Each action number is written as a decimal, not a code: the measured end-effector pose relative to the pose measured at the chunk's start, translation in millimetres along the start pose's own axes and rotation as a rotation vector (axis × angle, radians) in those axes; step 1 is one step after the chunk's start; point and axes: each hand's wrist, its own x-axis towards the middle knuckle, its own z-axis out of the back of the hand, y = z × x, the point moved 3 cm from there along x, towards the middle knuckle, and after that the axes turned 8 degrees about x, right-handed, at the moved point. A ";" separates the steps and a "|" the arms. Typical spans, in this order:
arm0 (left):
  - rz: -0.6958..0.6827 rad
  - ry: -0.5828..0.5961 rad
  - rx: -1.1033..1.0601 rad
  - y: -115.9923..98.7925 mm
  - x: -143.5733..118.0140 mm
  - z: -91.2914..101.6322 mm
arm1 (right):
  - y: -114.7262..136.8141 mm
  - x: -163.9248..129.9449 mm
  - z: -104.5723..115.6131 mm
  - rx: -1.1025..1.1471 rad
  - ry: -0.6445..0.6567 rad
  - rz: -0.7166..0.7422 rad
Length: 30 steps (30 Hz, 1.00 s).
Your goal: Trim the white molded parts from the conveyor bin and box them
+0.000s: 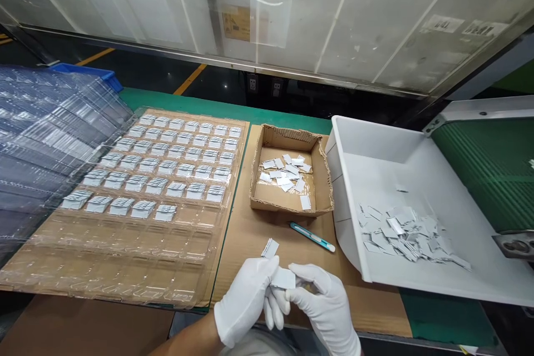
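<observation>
Both of my hands wear white gloves and meet above the cardboard-covered bench near its front edge. A small white rectangular piece [283, 278] is pinched in my left hand [246, 295], its flat face turned up. At the right edge of that piece, the thumb and fingers of my right hand [327, 303] close on it. Just beyond my left fingertips is a small stack of similar pieces [270, 248]; whether it touches the glove I cannot tell. A teal and white utility knife [312, 237] lies beyond my right hand.
At left, a clear compartment tray [196, 233] holds rows of stacked pieces. A cardboard box [292, 212] contains loose pieces. A white bin [350, 206] with many more stands at right, beside a green conveyor [488, 161]. Clear plastic trays [50, 133] pile up far left.
</observation>
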 end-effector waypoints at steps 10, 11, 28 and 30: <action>-0.020 -0.025 0.002 -4.9 -1.4 -2.5 | 0.4 0.6 0.9 -0.023 -0.002 -0.007; -0.018 -0.023 0.000 -4.2 -1.0 -2.5 | -0.2 0.5 1.2 -0.025 -0.004 -0.011; 0.020 -0.056 0.089 -6.3 0.3 -2.3 | -5.7 1.2 2.1 -0.028 -0.013 -0.016; 0.040 -0.087 0.229 -13.8 -2.7 0.5 | -2.7 1.2 1.6 -0.064 0.032 0.042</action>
